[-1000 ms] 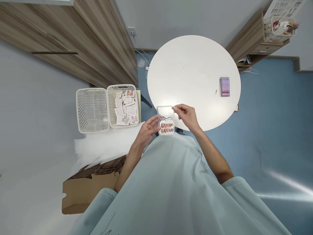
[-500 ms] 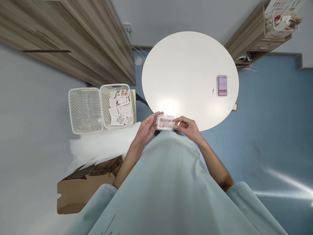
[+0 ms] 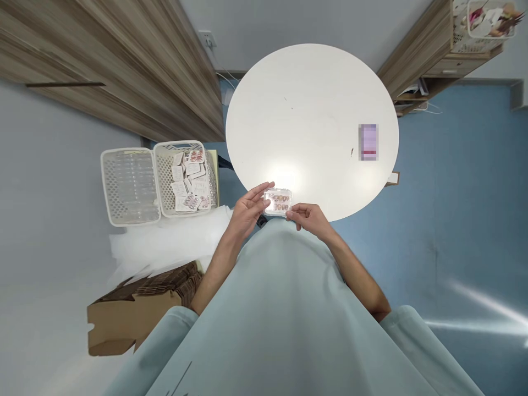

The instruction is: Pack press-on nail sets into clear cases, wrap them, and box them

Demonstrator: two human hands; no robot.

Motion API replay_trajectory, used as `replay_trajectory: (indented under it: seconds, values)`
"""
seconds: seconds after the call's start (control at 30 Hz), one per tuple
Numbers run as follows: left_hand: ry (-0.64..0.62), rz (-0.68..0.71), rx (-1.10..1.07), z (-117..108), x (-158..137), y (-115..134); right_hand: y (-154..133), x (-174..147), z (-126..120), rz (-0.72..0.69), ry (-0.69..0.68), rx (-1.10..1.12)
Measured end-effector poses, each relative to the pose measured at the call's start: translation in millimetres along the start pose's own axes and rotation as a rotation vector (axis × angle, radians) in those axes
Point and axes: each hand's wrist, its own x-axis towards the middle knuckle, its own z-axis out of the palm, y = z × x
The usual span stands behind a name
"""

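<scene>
Left hand is clamped on a clear case, thumb in front, while the near right corner is touched by the right hand; whether that corner is pinched or merely pressed cannot be told. Beyond them a rounded white surface is spread out, and the case is held at its near edge. To the left, brown cardboard is stacked below white sheeting, above which a basket of clear cases and a basket of cards are set side by side. Toward the right of the surface a purple, pixelated object is laid. Two rows of nail-like pieces are shown through the lid. Raised a second ago, that lid is now brought down, so the pieces are judged to be enclosed; whether any catch is fastened cannot be made out
</scene>
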Motion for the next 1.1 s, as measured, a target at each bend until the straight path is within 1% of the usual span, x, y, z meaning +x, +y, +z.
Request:
replay_trajectory:
  seconds: [0.07,0.17,0.27,0.37,0.47,0.6,0.77,0.9,0.97,1.03,1.1]
  values:
    - [0.005,0.010,0.027,8,1,0,1,2,-6,0.001,-0.029,0.043]
    - [0.056,0.007,0.069,14,2,-3,4,9,-15,0.018,-0.025,0.096]
    - [0.153,-0.081,0.197,15,4,-12,8,19,-25,0.035,-0.018,0.097]
    - [0.223,-0.167,0.301,14,6,-22,12,29,-33,0.049,-0.043,0.064]
    - [0.273,-0.156,0.293,14,9,-30,16,38,-38,0.048,-0.080,0.037]
    - [0.342,-0.137,0.270,12,13,-36,23,53,-37,0.040,-0.130,0.008]
    - [0.405,-0.127,0.319,-3,17,-48,34,75,-28,0.049,-0.152,-0.045]
    - [0.433,-0.140,0.375,-21,27,-62,50,100,-17,0.050,-0.163,-0.076]
    - [0.446,-0.159,0.410,-31,35,-71,59,116,-10,0.078,-0.165,-0.099]
    - [0.457,-0.197,0.463,-41,45,-80,68,132,-3,0.119,-0.138,-0.128]
    - [0.464,-0.250,0.522,-49,55,-90,77,146,3,0.160,-0.077,-0.163]
